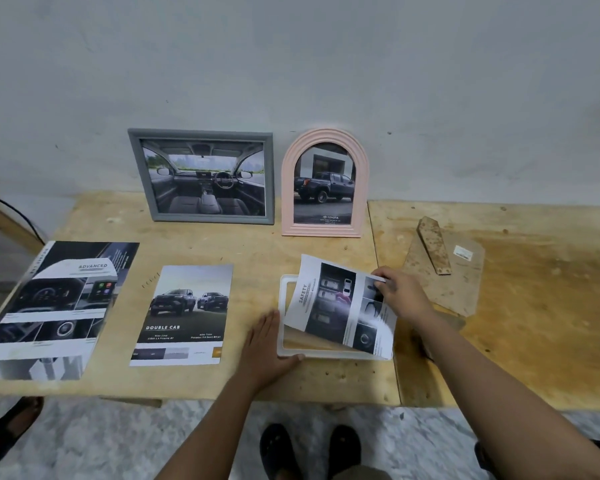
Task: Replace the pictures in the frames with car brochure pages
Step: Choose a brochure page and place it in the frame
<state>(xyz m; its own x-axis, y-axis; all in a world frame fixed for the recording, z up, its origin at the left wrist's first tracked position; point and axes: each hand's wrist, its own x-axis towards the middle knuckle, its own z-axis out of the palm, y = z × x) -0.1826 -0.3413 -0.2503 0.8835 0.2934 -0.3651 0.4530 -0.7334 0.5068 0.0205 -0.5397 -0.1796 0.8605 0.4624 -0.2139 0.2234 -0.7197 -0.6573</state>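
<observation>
Pinching the brochure page (336,306), the right hand (400,296) is holding it over the white frame (280,306); the left hand (267,351) is lying flat, touching this frame.

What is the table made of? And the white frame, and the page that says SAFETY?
The table looks like bare plywood or raw wood: pale tan, with knots and stains. The white frame is smooth, even matte white, so probably plastic, maybe painted wood. The SAFETY page is thin printed paper, which curves where the right hand pinches it.
</observation>
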